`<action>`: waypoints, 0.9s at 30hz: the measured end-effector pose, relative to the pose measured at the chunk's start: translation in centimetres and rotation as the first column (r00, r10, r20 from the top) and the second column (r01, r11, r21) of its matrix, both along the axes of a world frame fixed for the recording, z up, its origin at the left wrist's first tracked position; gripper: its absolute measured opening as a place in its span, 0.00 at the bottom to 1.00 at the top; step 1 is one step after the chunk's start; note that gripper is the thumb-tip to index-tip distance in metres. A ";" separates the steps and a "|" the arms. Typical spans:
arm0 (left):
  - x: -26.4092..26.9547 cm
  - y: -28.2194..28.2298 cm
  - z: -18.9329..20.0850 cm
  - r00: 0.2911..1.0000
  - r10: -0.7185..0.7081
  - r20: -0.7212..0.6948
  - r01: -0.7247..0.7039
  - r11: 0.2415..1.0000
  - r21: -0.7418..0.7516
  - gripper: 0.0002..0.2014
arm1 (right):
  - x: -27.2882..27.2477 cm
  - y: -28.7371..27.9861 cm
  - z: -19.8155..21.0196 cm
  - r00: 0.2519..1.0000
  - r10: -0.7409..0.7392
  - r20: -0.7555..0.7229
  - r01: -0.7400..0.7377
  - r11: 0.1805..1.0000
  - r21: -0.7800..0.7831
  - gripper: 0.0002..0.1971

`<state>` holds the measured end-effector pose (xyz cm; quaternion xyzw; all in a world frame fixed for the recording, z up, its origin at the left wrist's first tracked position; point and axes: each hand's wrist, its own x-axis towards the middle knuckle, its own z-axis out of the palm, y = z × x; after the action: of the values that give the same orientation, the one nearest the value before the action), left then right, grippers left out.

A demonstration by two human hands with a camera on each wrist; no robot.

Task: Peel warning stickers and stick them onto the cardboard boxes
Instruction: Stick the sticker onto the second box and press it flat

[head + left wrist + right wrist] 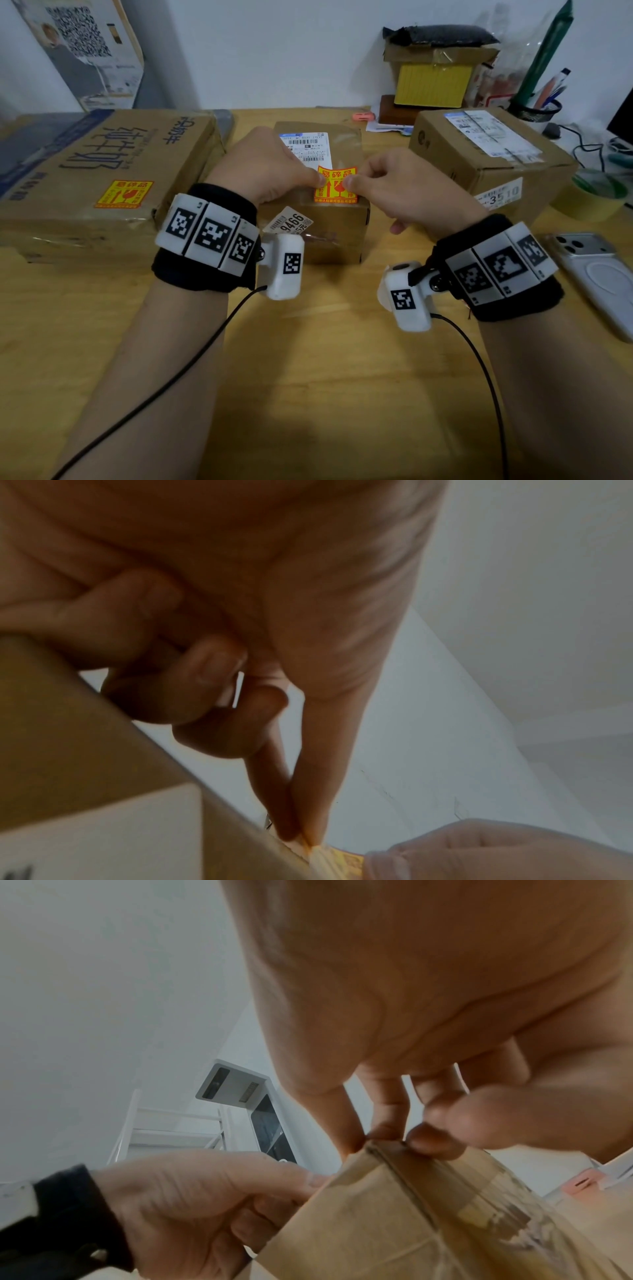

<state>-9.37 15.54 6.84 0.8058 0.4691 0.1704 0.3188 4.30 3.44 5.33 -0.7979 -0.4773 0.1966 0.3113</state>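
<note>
While both hands meet over the small brown cardboard box (320, 192) at the centre of the frame, the left hand (265, 164) and the right hand (399, 186) each press a thumb tip on the yellow-and-red rectangular warning sticker (336, 185) lying on the box's top near its front edge, other fingers curled. A second identical sticker (123, 194) sits on the large flat cardboard box (102, 171) at left; a third taped cardboard box (493, 154) stands at right on the wooden table (308, 377).
</note>
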 end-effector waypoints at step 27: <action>0.1 -0.3 -0.1 0.997 -0.003 -0.071 0.007 0.999 0.053 0.19 | 0.2 0.0 0.0 0.970 -0.102 0.221 0.110 0.994 -0.024 0.28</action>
<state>-9.25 15.23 6.72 0.8206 0.4735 0.1534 0.2809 4.49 3.41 5.35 -0.8445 -0.4620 0.0992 0.2521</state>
